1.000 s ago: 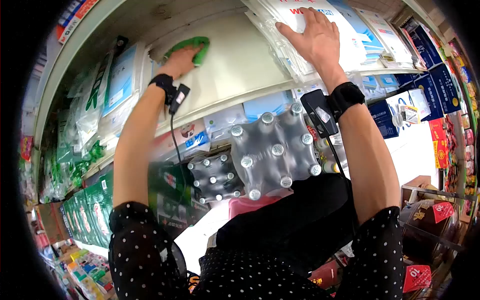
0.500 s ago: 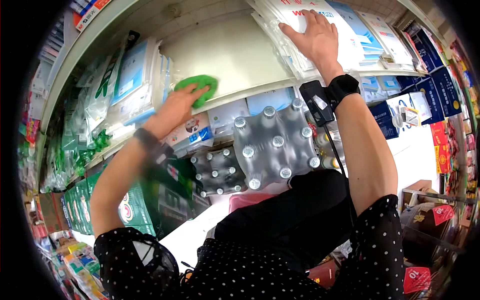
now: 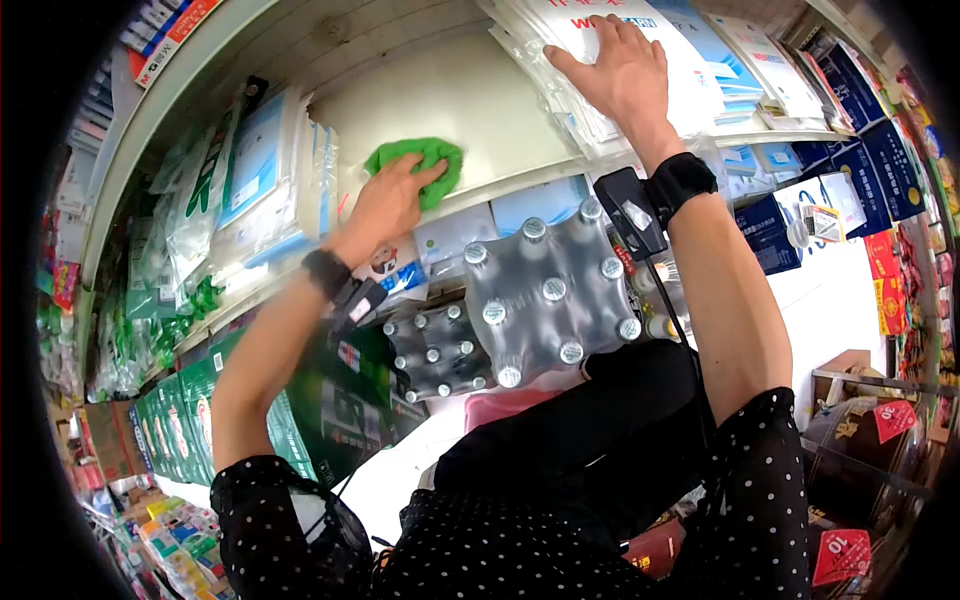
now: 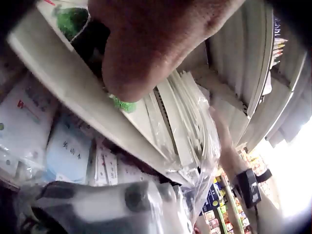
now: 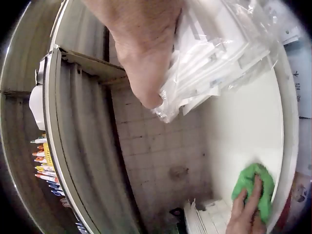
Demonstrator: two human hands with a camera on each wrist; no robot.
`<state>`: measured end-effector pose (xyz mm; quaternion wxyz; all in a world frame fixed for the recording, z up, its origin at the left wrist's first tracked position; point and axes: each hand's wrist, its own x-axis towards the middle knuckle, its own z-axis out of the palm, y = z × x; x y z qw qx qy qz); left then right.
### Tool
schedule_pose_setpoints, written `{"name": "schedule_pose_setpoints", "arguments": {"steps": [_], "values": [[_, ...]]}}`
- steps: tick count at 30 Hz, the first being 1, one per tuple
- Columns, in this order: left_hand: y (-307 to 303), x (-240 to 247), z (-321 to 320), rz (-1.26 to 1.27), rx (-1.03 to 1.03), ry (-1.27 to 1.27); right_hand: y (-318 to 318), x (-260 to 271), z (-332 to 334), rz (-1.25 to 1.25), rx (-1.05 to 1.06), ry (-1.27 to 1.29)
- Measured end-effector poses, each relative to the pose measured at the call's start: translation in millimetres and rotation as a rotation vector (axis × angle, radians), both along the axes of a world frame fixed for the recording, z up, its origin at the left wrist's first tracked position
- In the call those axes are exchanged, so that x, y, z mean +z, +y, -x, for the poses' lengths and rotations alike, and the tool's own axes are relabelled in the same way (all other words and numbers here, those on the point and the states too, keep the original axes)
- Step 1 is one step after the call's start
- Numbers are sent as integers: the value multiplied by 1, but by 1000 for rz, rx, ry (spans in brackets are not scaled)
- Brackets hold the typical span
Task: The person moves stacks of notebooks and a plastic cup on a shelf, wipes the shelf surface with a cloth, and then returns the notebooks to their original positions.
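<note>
My left hand [image 3: 385,205] presses a green cloth [image 3: 445,185] onto the pale shelf [image 3: 490,110] near its front edge. In the right wrist view its extended fingers lie on top of the cloth [image 5: 263,195]. My right hand [image 3: 630,85] rests with spread fingers on a stack of white exercise books [image 3: 690,90] in clear plastic, at the right of the bare shelf stretch. The right wrist view shows the plastic-wrapped books [image 5: 209,53] beside that hand [image 5: 146,53]. Seen from the left wrist, the left hand [image 4: 151,48] hides most of the cloth.
More plastic-wrapped books [image 3: 260,170] stand left of the cloth. Below the shelf edge are shrink-wrapped bottle packs [image 3: 545,300] [image 3: 435,350], and green cartons [image 3: 310,410] at the lower left. Blue boxes [image 3: 880,175] sit at the right. Pens [image 5: 46,161] show on another shelf.
My left hand and the green cloth have come from the back left of the shelf to its front edge, then slid right. The right hand stays on the books.
</note>
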<state>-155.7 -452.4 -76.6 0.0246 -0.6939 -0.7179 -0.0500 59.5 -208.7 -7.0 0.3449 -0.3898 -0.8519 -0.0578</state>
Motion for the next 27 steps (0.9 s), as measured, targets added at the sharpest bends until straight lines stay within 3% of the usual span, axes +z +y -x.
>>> {"name": "schedule_pose_setpoints", "arguments": {"steps": [2, 12, 21, 24, 27], "values": [[27, -16, 22, -1, -59, 63, 1, 0, 0, 5, -1, -14], [150, 14, 52, 350, 93, -21, 7, -4, 1, -16, 2, -55], [236, 8, 81, 264, 200, 61, -13, 24, -2, 32, 53, 58], [268, -26, 116, 213, 154, 119, -14, 24, -3, 21, 79, 84], [248, -9, 92, 217, 251, 17, 3, 3, 0, -5, 93, 57]]}}
